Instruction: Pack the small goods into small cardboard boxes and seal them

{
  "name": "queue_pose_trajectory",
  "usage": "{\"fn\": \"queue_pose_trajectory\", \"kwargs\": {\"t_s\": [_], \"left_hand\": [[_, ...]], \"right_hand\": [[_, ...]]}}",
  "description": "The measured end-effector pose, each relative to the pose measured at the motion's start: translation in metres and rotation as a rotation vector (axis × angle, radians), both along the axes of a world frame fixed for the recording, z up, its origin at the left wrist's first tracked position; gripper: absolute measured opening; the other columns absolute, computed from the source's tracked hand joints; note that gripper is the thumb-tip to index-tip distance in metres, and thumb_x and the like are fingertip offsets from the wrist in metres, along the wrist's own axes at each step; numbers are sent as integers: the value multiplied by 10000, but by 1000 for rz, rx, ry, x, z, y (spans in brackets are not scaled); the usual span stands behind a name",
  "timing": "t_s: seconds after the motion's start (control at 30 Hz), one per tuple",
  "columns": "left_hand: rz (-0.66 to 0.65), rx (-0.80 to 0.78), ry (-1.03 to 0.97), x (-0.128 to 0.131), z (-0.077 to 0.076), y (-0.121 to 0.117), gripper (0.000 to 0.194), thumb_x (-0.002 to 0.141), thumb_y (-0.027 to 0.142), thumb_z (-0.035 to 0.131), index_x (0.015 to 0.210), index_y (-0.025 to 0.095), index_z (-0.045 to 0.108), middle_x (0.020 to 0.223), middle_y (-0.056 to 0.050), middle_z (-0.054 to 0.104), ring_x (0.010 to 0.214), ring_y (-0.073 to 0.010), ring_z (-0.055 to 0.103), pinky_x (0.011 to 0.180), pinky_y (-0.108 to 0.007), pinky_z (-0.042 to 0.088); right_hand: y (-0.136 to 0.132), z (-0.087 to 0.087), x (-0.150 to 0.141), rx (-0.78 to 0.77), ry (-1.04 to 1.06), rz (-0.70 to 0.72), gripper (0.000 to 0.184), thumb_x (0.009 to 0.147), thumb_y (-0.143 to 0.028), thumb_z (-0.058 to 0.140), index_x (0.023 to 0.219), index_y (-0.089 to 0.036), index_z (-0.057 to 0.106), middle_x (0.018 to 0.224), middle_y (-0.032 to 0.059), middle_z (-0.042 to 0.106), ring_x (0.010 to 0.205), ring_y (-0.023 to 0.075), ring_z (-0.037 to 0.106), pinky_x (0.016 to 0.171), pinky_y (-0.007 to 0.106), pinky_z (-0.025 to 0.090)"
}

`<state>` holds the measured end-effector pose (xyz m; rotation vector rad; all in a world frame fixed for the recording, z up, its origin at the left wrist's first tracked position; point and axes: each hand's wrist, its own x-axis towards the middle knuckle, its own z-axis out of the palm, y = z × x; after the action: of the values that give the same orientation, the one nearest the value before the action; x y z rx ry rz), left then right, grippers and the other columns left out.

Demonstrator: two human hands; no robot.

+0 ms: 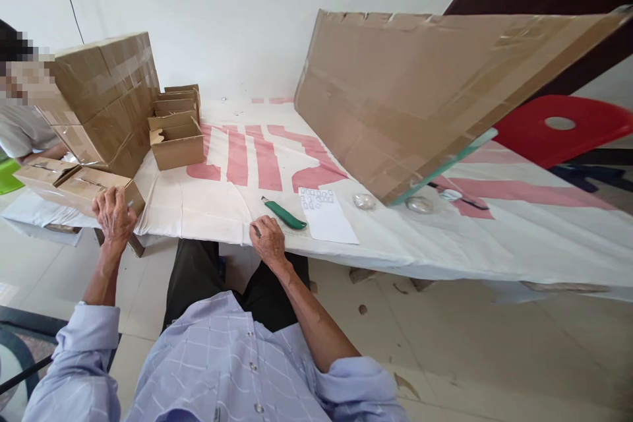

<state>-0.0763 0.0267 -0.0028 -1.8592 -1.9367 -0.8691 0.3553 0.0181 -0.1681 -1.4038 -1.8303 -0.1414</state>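
Observation:
My left hand (pixel 115 214) is at the front left, its fingers bent over the top of a closed, taped cardboard box (pixel 99 184) and gripping it. A second such box (pixel 42 173) lies against its far left end. At the table's front edge my right hand (pixel 268 240) is closed. A small dark tip shows between its fingers, but I cannot make out what it belongs to. Just beyond that hand lies a green-handled utility knife (pixel 284 213). To the right of the knife is a white sheet of paper (pixel 329 217) with rows of small drawn marks.
Stacked taped boxes (pixel 111 102) stand at the left, beside open cardboard boxes (pixel 177 142). A large cardboard panel (pixel 395 92) leans at the right, with clear tape rolls (pixel 364 201) near its foot. A red chair (pixel 568 125) and a partly hidden person (pixel 24 125) flank the table.

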Motion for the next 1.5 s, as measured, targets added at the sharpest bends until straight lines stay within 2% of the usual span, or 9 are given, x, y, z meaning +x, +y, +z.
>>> {"fn": "queue_pose_trajectory", "kwargs": {"t_s": [0.13, 0.7, 1.13, 1.5], "left_hand": [[-12, 6, -21, 1, 1, -1, 697, 833, 160, 634, 1529, 172, 655, 1562, -233, 623, 1537, -479, 461, 1333, -701, 209], [7, 5, 10, 4, 3, -3, 629, 863, 155, 610, 1490, 156, 666, 1545, -236, 633, 1529, -468, 487, 1325, -680, 256], [-9, 5, -4, 2, 2, -2, 648, 861, 167, 615, 1507, 150, 660, 1561, -258, 623, 1541, -488, 471, 1328, -710, 225], [-4, 15, 2, 3, 3, -3, 627, 871, 168, 619, 1496, 158, 667, 1552, -236, 635, 1534, -466, 481, 1329, -671, 245]], "right_hand": [[-1, 1, -1, -2, 14, -2, 212, 1026, -117, 596, 906, -262, 694, 971, 83, 701, 986, 279, 585, 914, 397, 468], [0, 1, -2, 9, 15, -5, 212, 1016, -110, 604, 897, -265, 688, 965, 79, 697, 975, 276, 582, 907, 400, 466], [0, 1, -2, 7, 15, -9, 224, 1024, -113, 592, 888, -265, 684, 958, 80, 690, 972, 278, 577, 903, 400, 456], [0, 0, -2, -2, 15, -6, 209, 1016, -107, 608, 903, -255, 703, 970, 81, 683, 982, 279, 571, 901, 401, 458]]}}
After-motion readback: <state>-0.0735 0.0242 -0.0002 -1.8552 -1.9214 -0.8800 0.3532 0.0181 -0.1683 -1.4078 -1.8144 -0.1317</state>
